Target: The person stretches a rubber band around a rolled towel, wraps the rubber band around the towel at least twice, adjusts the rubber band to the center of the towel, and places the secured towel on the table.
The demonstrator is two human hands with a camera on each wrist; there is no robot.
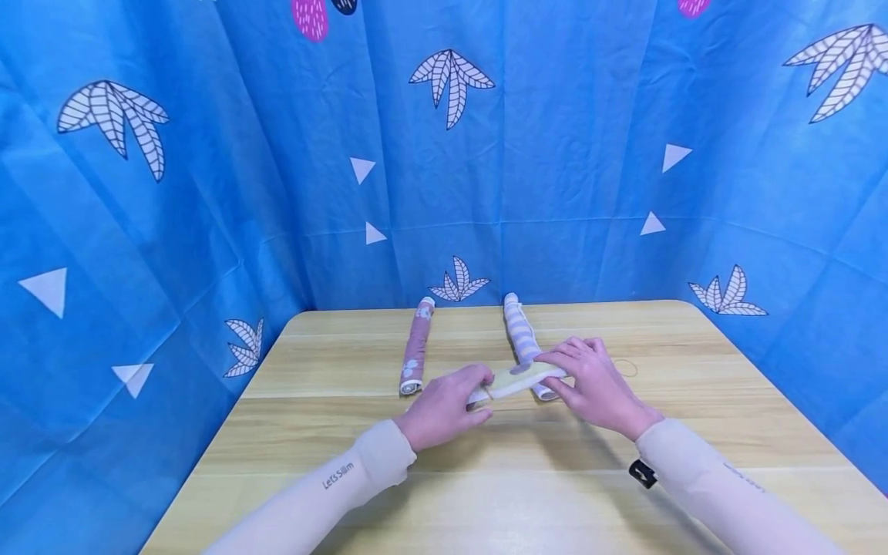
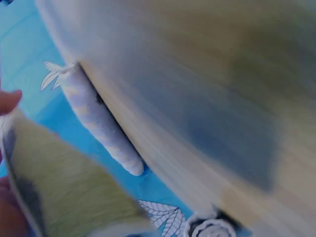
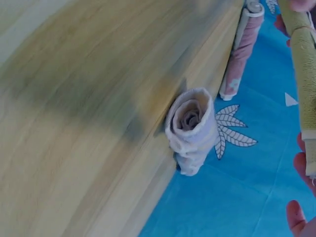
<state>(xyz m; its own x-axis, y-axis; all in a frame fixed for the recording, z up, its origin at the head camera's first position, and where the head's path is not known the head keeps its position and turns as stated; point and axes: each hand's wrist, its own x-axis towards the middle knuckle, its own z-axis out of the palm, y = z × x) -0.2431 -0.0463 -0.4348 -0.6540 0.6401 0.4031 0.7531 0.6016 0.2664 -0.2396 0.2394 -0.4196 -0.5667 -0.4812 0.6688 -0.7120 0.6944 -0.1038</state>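
A rolled yellow towel [image 1: 515,381] with a grey patch is held slantwise above the table between both hands. My left hand [image 1: 444,407] grips its left end, where a thin rubber band [image 3: 302,28] circles the roll. At the other end, my right hand [image 1: 595,385] pinches the roll between thumb and fingers. Behind the right hand lies a purple-and-white striped rolled towel [image 1: 520,331], partly covered in the head view. A pink rolled towel [image 1: 418,343] with pale flower shapes lies farther left, beyond the left hand.
The wooden table [image 1: 291,462] reaches back to a blue patterned curtain [image 1: 444,185] that surrounds it on three sides. A loose rubber band [image 1: 630,368] lies right of the striped roll. A black clip-like object [image 1: 642,473] sits at the right sleeve.
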